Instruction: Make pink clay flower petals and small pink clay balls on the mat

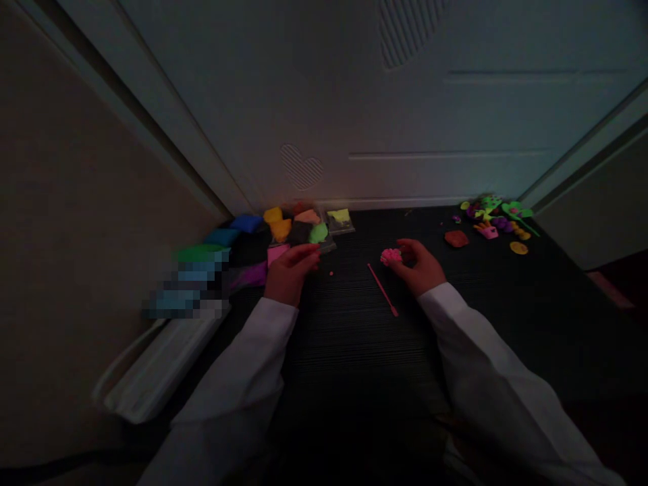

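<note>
The scene is dim. My right hand (pixel 422 266) grips a small pink clay piece (pixel 391 256) just above the dark ribbed mat (pixel 354 337). My left hand (pixel 289 271) reaches toward a pile of clay packets (pixel 298 229) at the mat's far left, its fingertips at a pink packet (pixel 277 252); whether it grips anything is unclear. A thin pink stick tool (pixel 382 289) lies on the mat between my hands. A tiny pink crumb (pixel 331 273) lies near my left fingers.
Blue, green, yellow, orange and purple clay packets line the left edge. Finished colourful clay figures (pixel 493 216), a red clay lump (pixel 456 238) and a yellow disc (pixel 518 248) sit at the far right. A white door (pixel 405 101) stands behind. A white tray (pixel 156 368) lies at left.
</note>
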The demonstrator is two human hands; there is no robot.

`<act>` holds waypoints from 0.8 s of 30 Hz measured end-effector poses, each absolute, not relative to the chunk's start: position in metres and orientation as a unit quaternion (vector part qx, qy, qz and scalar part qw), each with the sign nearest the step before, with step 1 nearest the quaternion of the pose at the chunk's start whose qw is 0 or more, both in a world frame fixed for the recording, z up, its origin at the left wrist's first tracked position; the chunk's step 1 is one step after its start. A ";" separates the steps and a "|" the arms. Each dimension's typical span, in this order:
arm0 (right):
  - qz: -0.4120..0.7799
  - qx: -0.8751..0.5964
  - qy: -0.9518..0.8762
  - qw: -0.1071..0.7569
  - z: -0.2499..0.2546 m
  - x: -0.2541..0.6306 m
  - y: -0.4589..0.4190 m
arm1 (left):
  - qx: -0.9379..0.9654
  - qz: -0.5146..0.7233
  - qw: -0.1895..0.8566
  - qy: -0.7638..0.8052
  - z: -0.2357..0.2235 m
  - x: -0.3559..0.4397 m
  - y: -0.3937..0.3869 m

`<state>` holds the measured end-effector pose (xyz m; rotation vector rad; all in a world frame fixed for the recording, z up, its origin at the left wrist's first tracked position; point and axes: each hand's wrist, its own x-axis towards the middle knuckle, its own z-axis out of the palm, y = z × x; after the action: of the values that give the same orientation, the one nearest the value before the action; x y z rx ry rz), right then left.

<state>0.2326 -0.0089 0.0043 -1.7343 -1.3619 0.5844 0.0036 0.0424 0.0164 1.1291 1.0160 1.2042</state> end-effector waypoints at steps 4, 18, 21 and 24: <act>0.200 -0.706 -0.562 0.383 0.000 0.235 -0.008 | 0.674 0.398 0.422 0.457 0.009 -0.002 0.042; 0.085 -0.740 -0.606 0.279 -0.004 0.241 -0.007 | 0.832 0.246 0.199 0.455 -0.001 0.005 0.041; 0.019 -0.732 -0.612 0.301 0.002 0.239 -0.009 | 0.837 0.240 0.175 0.459 0.001 0.009 0.038; -0.037 -0.710 -0.622 0.328 0.010 0.234 -0.014 | 0.843 0.244 0.186 0.441 0.001 0.012 0.035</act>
<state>0.2337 -0.0140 0.0104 -1.8591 -1.6283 -0.0964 0.0116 0.0352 0.0010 2.3759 1.2433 0.6871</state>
